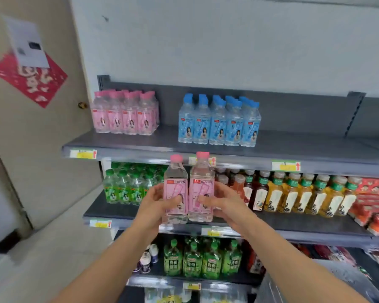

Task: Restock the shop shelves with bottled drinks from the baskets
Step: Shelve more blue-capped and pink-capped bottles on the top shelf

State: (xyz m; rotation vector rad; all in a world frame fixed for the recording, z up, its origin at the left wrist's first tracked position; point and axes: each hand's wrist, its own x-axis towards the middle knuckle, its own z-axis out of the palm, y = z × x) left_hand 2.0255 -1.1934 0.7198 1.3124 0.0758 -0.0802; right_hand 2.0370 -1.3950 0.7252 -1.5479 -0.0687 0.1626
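I hold two pink peach soda bottles upright and side by side in front of the shelving. My left hand (157, 203) grips the left pink bottle (176, 182). My right hand (222, 200) grips the right pink bottle (201, 182). Both have pink caps and pink labels. They hang at the height of the second shelf, just below the front edge of the top shelf (315, 149). On that top shelf stands a group of pink bottles (125, 115) at the left and a group of blue-capped bottles (219, 123) in the middle.
The second shelf (293, 224) carries green bottles (127, 186) at the left, brown and yellow tea bottles (293, 195) to the right, then red packets (374, 202). Green bottles (201, 259) fill the third shelf. A door (31, 127) stands at the left. The top shelf's right part is bare.
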